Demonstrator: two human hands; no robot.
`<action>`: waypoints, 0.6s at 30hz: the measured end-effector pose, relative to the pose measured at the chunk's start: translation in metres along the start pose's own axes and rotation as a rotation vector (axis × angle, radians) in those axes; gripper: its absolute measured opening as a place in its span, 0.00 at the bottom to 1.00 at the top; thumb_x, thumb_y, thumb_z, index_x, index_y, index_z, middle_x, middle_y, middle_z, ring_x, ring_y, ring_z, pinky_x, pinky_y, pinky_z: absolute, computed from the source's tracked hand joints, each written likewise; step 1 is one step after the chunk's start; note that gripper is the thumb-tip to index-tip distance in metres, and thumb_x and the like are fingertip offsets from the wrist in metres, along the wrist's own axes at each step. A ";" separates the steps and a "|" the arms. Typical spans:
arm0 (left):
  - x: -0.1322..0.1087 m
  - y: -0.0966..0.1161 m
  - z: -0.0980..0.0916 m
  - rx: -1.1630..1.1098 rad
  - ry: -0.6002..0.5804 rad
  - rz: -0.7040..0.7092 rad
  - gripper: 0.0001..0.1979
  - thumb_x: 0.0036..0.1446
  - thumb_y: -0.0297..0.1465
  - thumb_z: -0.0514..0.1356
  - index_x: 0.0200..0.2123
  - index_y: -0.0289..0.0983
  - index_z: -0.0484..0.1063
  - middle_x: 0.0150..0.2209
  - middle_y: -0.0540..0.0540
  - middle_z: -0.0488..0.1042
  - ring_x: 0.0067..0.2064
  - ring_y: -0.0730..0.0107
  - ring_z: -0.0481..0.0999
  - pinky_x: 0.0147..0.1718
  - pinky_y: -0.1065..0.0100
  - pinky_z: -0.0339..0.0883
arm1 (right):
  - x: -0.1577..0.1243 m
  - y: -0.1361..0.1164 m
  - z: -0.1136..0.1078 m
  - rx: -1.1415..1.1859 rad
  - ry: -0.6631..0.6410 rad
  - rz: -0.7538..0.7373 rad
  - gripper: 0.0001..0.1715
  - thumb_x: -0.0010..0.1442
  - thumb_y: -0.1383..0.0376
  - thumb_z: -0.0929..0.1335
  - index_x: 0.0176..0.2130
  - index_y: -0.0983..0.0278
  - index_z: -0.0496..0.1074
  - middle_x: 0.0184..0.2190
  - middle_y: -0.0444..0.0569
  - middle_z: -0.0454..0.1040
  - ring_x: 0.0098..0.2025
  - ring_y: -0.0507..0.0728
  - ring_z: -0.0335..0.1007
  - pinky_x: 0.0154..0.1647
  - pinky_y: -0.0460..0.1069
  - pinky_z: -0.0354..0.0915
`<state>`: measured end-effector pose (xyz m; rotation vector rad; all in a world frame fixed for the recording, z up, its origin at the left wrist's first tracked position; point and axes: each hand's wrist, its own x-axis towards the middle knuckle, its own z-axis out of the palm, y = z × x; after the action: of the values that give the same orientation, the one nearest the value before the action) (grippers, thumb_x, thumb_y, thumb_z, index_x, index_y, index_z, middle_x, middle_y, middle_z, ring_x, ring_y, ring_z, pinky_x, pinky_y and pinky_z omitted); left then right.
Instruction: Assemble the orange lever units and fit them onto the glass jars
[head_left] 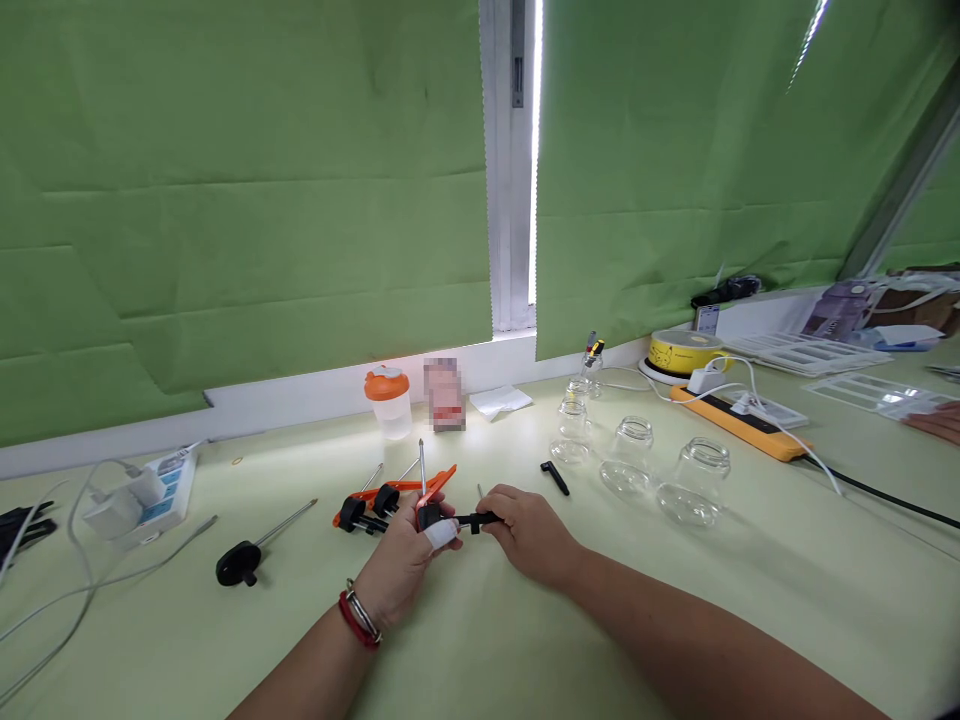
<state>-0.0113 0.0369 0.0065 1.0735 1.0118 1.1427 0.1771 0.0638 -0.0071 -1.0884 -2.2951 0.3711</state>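
At the far left we see a white power strip with plugs and pale cables. To the right of it lies a knob, black, with a metal rod pointing away from us. Next come 2 pump tops, black with orange levers, lying close together, and an orange-lidded cup behind them, by the wall.

In front of us, our left hand, with a white wrap on the thumb, grips a lever piece, its fingers closed around the black base while a metal rod sticks up. Just right of that base, our right hand pinches the end of a black stem between thumb and fingers.

Beyond the right hand lies a bent spout, black, on the table. Farther right we have clear glass jars, then an orange power strip.
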 end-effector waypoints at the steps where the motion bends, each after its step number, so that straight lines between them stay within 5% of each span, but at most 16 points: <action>1: 0.000 -0.001 0.000 0.049 0.015 0.012 0.16 0.43 0.29 0.65 0.38 0.39 0.68 0.39 0.48 0.68 0.36 0.71 0.69 0.38 0.65 0.67 | 0.000 -0.001 0.000 -0.007 -0.014 0.008 0.09 0.58 0.70 0.63 0.38 0.63 0.70 0.35 0.46 0.72 0.33 0.53 0.67 0.34 0.45 0.58; 7: 0.004 -0.007 -0.003 0.176 0.128 0.017 0.22 0.37 0.23 0.65 0.39 0.38 0.65 0.39 0.47 0.68 0.41 0.70 0.68 0.40 0.69 0.63 | -0.004 -0.005 0.004 -0.013 -0.116 0.026 0.09 0.59 0.68 0.62 0.40 0.62 0.68 0.32 0.45 0.73 0.31 0.53 0.66 0.30 0.45 0.53; 18: -0.001 -0.001 0.001 0.240 0.097 0.010 0.21 0.38 0.25 0.63 0.39 0.39 0.63 0.38 0.48 0.67 0.38 0.69 0.68 0.34 0.69 0.62 | -0.006 -0.006 0.004 -0.018 -0.166 0.031 0.08 0.60 0.68 0.60 0.40 0.62 0.65 0.25 0.43 0.69 0.26 0.52 0.62 0.26 0.45 0.47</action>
<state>-0.0105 0.0354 0.0061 1.2224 1.2445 1.1093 0.1737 0.0555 -0.0090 -1.1416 -2.4324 0.4702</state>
